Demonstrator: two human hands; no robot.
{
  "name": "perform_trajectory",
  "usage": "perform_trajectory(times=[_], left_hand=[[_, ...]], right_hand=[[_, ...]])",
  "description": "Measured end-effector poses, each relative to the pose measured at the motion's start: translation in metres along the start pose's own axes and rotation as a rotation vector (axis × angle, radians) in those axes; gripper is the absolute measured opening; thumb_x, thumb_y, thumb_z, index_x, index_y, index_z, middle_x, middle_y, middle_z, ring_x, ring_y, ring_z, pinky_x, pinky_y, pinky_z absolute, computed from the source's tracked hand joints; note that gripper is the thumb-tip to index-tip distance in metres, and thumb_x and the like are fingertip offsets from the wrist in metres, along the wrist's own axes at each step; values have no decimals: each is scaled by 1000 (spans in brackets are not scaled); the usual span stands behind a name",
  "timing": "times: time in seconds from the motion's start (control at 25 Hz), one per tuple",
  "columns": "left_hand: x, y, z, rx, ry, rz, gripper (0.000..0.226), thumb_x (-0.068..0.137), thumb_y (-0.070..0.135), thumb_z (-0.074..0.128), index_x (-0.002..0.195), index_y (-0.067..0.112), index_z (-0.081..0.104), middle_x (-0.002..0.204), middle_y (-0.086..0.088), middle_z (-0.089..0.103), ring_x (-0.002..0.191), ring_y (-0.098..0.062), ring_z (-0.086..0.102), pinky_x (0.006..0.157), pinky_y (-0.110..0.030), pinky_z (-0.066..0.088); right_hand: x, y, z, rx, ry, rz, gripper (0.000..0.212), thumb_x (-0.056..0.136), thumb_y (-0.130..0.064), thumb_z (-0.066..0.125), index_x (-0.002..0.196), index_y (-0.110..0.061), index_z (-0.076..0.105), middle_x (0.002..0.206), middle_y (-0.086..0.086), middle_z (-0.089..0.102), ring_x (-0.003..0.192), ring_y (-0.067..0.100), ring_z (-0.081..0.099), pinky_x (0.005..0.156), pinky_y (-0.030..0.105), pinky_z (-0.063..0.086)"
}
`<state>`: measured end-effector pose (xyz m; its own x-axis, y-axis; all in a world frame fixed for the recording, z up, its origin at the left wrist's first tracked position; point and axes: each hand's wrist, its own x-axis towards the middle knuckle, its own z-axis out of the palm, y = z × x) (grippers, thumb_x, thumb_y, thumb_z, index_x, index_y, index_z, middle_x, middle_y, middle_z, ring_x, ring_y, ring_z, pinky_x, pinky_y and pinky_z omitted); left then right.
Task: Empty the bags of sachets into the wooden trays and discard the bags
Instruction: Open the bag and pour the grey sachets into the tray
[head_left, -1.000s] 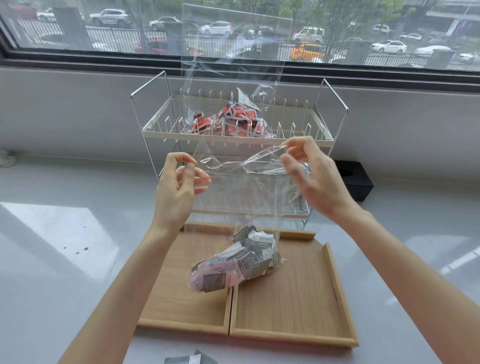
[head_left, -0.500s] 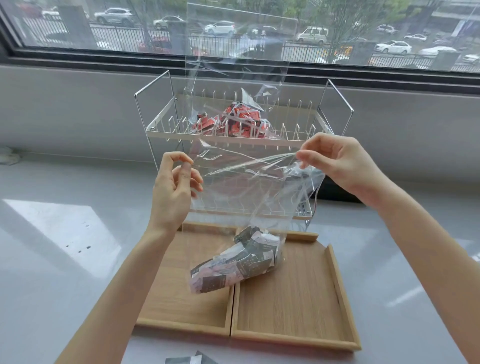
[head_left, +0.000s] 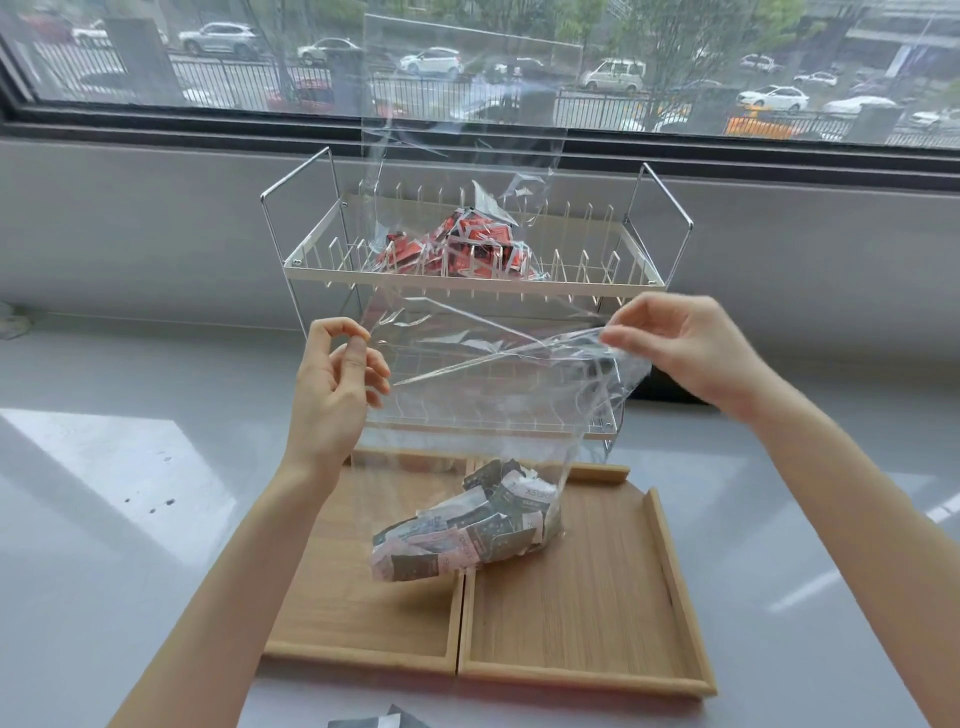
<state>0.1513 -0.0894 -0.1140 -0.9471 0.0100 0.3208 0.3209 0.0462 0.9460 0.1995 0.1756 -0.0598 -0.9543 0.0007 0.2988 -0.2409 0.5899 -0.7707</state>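
Note:
A clear plastic bag (head_left: 498, 395) stands upright over two wooden trays, its mouth stretched wide. My left hand (head_left: 335, 387) pinches the left edge of the mouth and my right hand (head_left: 685, 348) pinches the right edge. Grey and pink sachets (head_left: 467, 530) fill the bag's bottom, which rests across the seam between the left tray (head_left: 343, 603) and the right tray (head_left: 597, 613). A second clear bag with red sachets (head_left: 462, 244) stands on the top shelf of a wire rack behind.
The white wire rack (head_left: 472, 280) stands just behind the trays, against the wall under a window. A dark box (head_left: 670, 395) sits behind my right wrist. A grey sachet (head_left: 379, 719) lies at the near edge of the white counter (head_left: 104, 467).
My right hand has pulled the bag's right edge outward to the right, widening the mouth. My left hand has barely moved, and the sachets stay at the bag's bottom.

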Motion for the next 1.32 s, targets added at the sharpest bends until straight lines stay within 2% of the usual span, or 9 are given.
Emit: perform_trajectory(times=[0.32, 0.6, 0.72, 0.8, 0.92, 1.04, 1.12, 1.24, 1.32], left_hand=[[1, -1, 0, -28, 6, -16, 25, 97, 15, 34, 80, 31, 42, 50, 13, 54, 45, -1, 46, 47, -14, 40], [2, -5, -4, 6, 14, -26, 26, 97, 14, 34, 80, 32, 41, 56, 9, 53, 45, -1, 47, 49, -17, 41], [3, -3, -2, -2, -8, -27, 25, 97, 13, 34, 80, 30, 41, 61, 1, 50, 44, 0, 49, 46, -14, 41], [3, -2, 1, -6, -4, -26, 25, 97, 13, 33, 80, 30, 40, 63, -2, 47, 43, 0, 48, 45, -13, 40], [2, -6, -1, -13, 31, -42, 25, 97, 14, 33, 80, 30, 40, 64, -1, 48, 43, 0, 48, 46, -14, 40], [0, -9, -5, -43, 64, -80, 23, 97, 14, 32, 81, 29, 39, 66, -1, 51, 44, 0, 52, 46, -13, 43], [1, -10, -6, -62, 70, -85, 22, 98, 15, 32, 82, 29, 40, 68, -1, 54, 47, 0, 56, 49, -13, 46], [1, -10, -5, -90, 56, -66, 18, 98, 17, 33, 87, 28, 42, 73, -1, 58, 55, -1, 62, 56, -13, 51], [0, -15, -7, -122, 26, -58, 10, 97, 25, 36, 94, 28, 45, 80, 0, 61, 65, -2, 66, 63, -15, 53]], right_hand=[[-4, -14, -17, 97, -165, 91, 9, 83, -29, 58, 84, -22, 64, 61, -13, 60, 58, -4, 53, 65, 6, 44], [-7, -6, -29, 5, -201, 137, 18, 82, -5, 62, 79, -22, 65, 59, -18, 69, 57, -7, 60, 62, 4, 46], [1, -22, -47, 216, -193, 140, 11, 76, -15, 64, 86, -19, 68, 55, -11, 64, 54, -2, 55, 57, 6, 46], [7, -29, -54, 378, -230, 165, 31, 64, -28, 67, 94, -17, 67, 59, -12, 60, 54, 1, 49, 61, 12, 48], [14, -17, -49, 589, -3, 184, 22, 78, -34, 59, 95, -21, 64, 67, -11, 62, 54, 3, 51, 67, 18, 49], [-3, 16, -22, 778, 278, 316, 39, 95, -45, 27, 98, -22, 59, 78, -8, 66, 68, 6, 61, 78, 24, 44], [-30, 44, 8, 793, 236, 331, 53, 90, -59, 19, 109, -25, 56, 90, -8, 71, 91, 9, 64, 88, 28, 42], [-66, 67, 48, 612, 48, 286, 69, 61, -86, 36, 113, -45, 55, 125, -4, 61, 122, 8, 51, 103, 31, 35], [-77, 78, 67, 471, -48, 326, 65, 55, -87, 43, 109, -53, 55, 136, -5, 52, 128, 5, 44, 110, 36, 30]])
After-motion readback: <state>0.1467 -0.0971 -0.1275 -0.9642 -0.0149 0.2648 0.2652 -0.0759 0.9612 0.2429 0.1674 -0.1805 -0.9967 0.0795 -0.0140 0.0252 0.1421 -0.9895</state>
